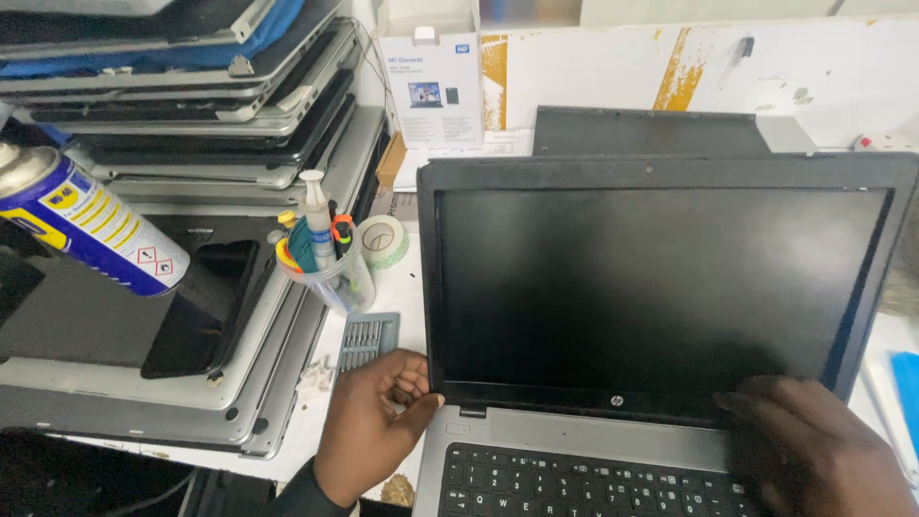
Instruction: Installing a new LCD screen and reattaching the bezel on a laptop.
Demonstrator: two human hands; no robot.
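Both hands [369, 436] on open laptop [661, 287]

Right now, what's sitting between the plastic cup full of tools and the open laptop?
In the head view, a roll of tape lies on the white table between the plastic cup and the laptop.

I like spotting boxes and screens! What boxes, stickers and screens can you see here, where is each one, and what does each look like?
Laptop screen: middle, upright, dark and blank, black frame; left hand at its lower corner, right hand at its base.
White box: behind the laptop, tall, small picture on its front.
Spray can: far left, tilted, blue and yellow label.
Tape roll: beside the plastic cup, white ring.
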